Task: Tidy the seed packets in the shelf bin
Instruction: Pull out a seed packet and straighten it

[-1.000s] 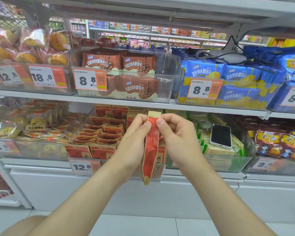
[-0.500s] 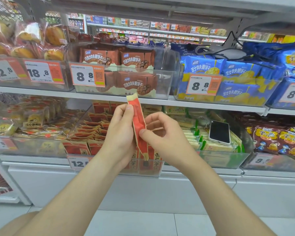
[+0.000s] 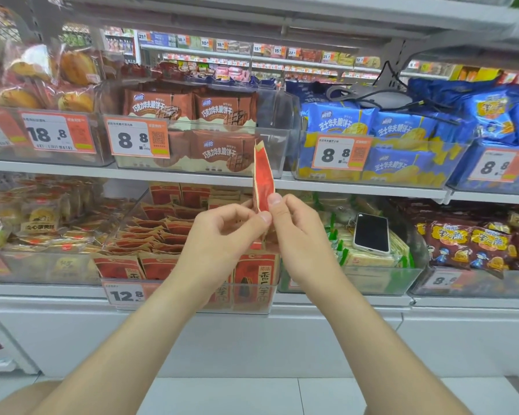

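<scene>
Red-and-tan seed packet (image 3: 263, 175) upright, edge-on, above clear shelf bin (image 3: 252, 305), other packets (image 3: 159, 235) lying seemingly jumbled inside

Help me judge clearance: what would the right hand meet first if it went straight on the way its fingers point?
Its fingers point up-left, pinching the packet; pushing on, the right hand would likely meet the left hand first. Depth to the shelf behind is unclear.

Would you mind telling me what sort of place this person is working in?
Most likely a grocery or convenience shop: orange price tags front shelves of packaged biscuits, more stocked aisles show behind, and the left hand and right hand pinch a seed packet above its shelf bin.
</scene>
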The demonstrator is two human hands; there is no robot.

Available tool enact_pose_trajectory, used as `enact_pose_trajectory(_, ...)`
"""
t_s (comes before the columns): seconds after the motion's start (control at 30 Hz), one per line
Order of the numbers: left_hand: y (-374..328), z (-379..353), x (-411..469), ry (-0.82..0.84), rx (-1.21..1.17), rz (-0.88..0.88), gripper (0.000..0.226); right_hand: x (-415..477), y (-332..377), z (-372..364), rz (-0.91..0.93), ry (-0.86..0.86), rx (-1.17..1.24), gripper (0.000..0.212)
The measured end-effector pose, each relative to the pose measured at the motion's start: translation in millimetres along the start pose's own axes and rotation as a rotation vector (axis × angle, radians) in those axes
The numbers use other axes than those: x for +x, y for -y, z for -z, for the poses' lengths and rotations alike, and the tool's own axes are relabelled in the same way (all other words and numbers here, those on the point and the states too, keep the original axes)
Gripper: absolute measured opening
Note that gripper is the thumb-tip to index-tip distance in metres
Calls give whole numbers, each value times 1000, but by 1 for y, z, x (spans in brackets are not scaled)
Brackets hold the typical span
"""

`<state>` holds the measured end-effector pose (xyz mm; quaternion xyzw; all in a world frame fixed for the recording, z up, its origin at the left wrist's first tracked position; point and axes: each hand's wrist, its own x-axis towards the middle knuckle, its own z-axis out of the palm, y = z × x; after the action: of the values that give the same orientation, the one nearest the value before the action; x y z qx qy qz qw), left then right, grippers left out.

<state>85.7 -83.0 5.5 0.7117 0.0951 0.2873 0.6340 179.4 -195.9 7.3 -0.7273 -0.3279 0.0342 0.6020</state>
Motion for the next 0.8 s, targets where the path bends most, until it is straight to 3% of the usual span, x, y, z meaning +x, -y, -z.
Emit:
enact_pose_trajectory(0.37,3,8,3,42,-51,62,23,-5,1,-4,68,-40,-274,44)
enact_pose_trajectory(0.6,8,17,3,50,-54,137,21,-2,-1,-4,-13,3,-158,45)
enact_pose_trajectory(0.7,5,20,1,38,-86,161,2,-1,-1,-6,-63,24,-66,47)
enact_pose_trajectory(0.8,3,26,2,43,-152,192,42,-1,1,-3,-132,97,35,41)
